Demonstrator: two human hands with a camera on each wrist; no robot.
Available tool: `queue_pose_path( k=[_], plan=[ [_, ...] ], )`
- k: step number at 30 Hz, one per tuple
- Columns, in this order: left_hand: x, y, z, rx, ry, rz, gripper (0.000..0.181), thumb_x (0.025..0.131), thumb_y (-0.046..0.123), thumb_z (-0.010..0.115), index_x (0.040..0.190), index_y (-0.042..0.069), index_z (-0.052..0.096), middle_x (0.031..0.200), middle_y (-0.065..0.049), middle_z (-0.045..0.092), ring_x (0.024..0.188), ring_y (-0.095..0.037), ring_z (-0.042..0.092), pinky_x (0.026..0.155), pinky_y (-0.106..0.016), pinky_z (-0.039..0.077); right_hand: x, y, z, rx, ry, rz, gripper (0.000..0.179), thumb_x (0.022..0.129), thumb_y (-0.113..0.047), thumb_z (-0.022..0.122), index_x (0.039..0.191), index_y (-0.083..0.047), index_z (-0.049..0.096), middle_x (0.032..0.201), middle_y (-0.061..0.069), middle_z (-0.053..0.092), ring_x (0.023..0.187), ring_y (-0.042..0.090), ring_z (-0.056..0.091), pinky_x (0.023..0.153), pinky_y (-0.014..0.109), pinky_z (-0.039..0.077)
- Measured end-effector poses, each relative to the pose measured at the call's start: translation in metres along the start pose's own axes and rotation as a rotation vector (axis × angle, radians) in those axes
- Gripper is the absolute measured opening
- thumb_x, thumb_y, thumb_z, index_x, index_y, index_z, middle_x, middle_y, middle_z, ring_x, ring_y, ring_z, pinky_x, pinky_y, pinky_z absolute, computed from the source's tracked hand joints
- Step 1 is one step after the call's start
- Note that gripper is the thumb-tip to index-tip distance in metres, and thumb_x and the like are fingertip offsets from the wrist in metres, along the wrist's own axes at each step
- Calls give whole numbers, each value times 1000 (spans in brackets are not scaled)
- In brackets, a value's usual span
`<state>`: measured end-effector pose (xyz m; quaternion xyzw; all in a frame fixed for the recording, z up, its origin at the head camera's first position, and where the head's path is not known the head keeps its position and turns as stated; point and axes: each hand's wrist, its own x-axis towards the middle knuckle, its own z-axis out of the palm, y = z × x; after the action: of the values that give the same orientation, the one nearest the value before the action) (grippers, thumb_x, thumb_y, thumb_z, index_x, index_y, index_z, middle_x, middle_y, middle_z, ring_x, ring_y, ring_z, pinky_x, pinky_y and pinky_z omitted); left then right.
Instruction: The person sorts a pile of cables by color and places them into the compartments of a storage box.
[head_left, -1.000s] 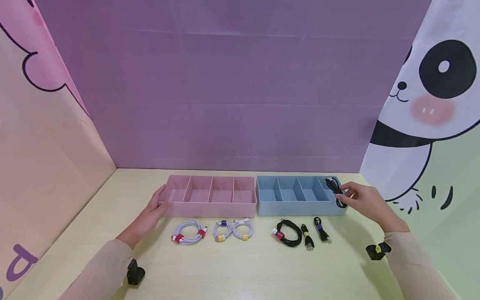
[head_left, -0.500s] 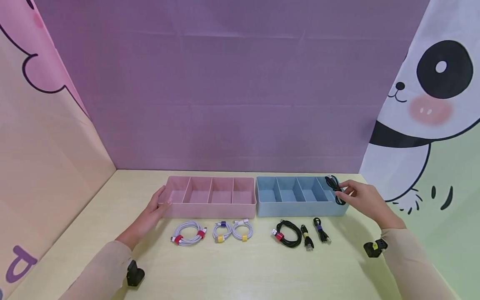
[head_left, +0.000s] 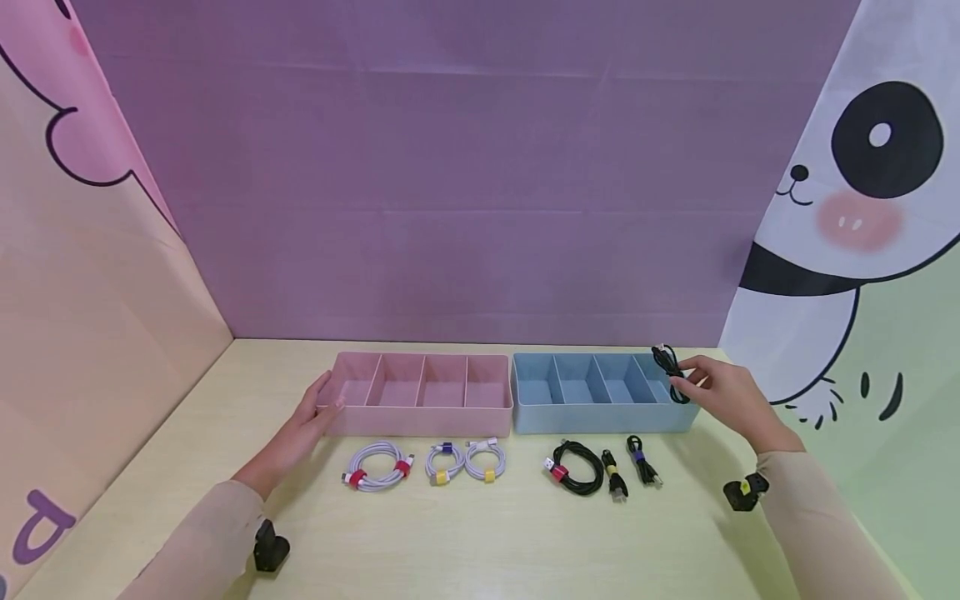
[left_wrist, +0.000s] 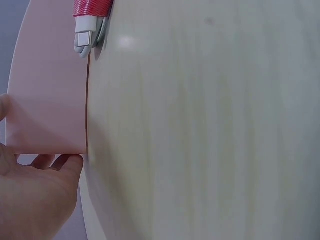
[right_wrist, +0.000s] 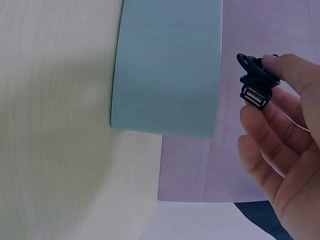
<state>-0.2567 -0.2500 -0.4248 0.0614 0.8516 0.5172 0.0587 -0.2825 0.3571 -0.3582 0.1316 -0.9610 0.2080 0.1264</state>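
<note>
My left hand (head_left: 300, 427) grips the left end of the pink divided box (head_left: 423, 422), thumb on the front wall and fingers along the end, as the left wrist view shows. Above the rightmost compartment of the blue divided box (head_left: 600, 419), a bundled black USB cable (head_left: 665, 360) hangs from my right hand (head_left: 726, 400). Thumb and fingers pinch it. Its USB connector (right_wrist: 255, 98) points out below the thumb in the right wrist view, with the other fingers loosely bent. The cable hides part of that compartment.
In front of the pink box lie a white cable with red ties (head_left: 377, 483) and two smaller white coils, one being a yellow-tied coil (head_left: 486, 473). Before the blue box are a red-tied black cable (head_left: 592, 482), a yellow-tied black cable (head_left: 615, 475) and a purple-tied black cable (head_left: 642, 462).
My right hand has risen slightly with the black USB cable, lifting its lower loop higher against the blue box. The left hand and both boxes stay put.
</note>
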Motion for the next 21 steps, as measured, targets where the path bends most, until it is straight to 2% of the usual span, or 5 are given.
queue_pose_path(
  k=[9,16,21],
  plan=[
    [-1,1,0,0,-3,-23,85,105,56,37,160,16,-14,162,-27,-2,146,-53,7,112,-71,14,2,-1,1,-13,-28,15,38,97,-26,68,120,4,65,93,12,71,78,25,66,68,45,55],
    [-2,3,1,2,-3,-18,83,106,53,38,160,16,-13,162,-28,-1,145,-53,8,113,-70,16,4,0,2,-21,-39,22,37,96,-25,68,118,5,66,91,11,71,77,25,65,67,43,55],
    [-1,1,0,3,0,-12,81,107,48,39,160,15,-13,162,-29,-2,145,-54,7,112,-71,16,6,-1,0,-21,-58,22,38,96,-26,68,118,6,65,91,12,71,79,27,65,69,47,55]
  ],
)
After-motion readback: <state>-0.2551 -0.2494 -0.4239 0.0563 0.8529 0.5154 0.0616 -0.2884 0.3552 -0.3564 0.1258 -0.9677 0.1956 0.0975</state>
